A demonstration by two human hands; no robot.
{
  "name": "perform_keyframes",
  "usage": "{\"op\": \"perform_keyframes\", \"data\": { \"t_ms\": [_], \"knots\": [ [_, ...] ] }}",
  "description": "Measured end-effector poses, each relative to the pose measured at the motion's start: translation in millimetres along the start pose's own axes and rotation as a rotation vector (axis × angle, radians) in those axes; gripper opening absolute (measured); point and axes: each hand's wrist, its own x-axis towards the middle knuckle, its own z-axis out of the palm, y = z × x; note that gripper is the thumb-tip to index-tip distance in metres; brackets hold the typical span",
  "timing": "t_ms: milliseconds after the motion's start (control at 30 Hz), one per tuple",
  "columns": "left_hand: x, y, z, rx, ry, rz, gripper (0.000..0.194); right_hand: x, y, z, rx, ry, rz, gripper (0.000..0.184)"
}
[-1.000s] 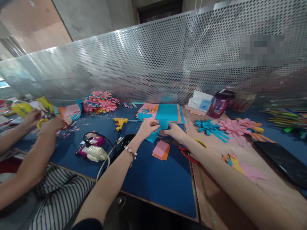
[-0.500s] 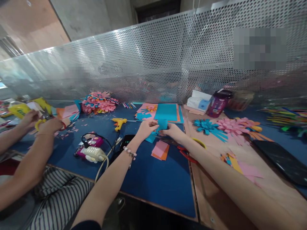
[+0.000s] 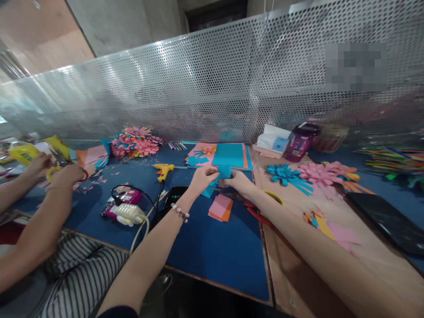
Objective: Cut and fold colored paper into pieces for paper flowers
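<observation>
Between my two hands is a piece of blue paper (image 3: 224,171), held up above the blue table. My left hand (image 3: 204,177) pinches its left side, and my right hand (image 3: 239,182) grips its right side. Just below them lie small pink and orange paper rectangles (image 3: 220,206), stacked askew. More blue paper (image 3: 208,191) shows under my left hand. Scissors with red and yellow handles (image 3: 258,213) rest partly hidden beneath my right forearm. Behind my hands sits a pile of blue, pink and orange sheets (image 3: 230,155).
A yellow glue gun (image 3: 163,170) lies left of my hands, near a power strip (image 3: 127,212) with cords. At far left a co-worker's hands (image 3: 66,176) hold scissors. Paper flowers (image 3: 318,173), a purple cup (image 3: 300,142) and a dark phone (image 3: 386,221) are on the right.
My hands and the blue paper stay almost in place. The view has shifted very slightly, and the co-worker's scissors hand has moved a little.
</observation>
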Motion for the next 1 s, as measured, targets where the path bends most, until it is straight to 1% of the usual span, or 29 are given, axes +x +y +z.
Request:
{"op": "perform_keyframes", "data": {
  "t_ms": [167,367,533,667,733,867,1000],
  "knots": [
    [-3,5,2.8,0.009,0.052,-0.066,0.026,3,6,-1,-0.001,0.029,-0.026,0.036],
    [-6,6,2.3,0.046,0.017,-0.074,0.026,5,12,0,0.040,0.030,-0.038,0.038],
    [-5,4,2.2,0.100,0.044,-0.048,0.024,1,5,2,0.085,-0.008,0.003,0.038],
    [-4,6,0.8,0.100,0.012,-0.030,0.024,-2,-3,-2,0.126,-0.054,0.025,0.034],
    [-4,6,0.0,0.085,-0.003,-0.038,0.025,-1,-5,-5,0.079,-0.032,-0.001,0.032],
    [-4,7,-1.0,0.081,0.011,-0.047,0.026,1,-3,-9,0.007,0.031,-0.044,0.028],
    [-4,5,-1.1,0.098,0.020,-0.057,0.026,2,-2,-8,-0.022,0.060,-0.014,0.031]
  ]
}}
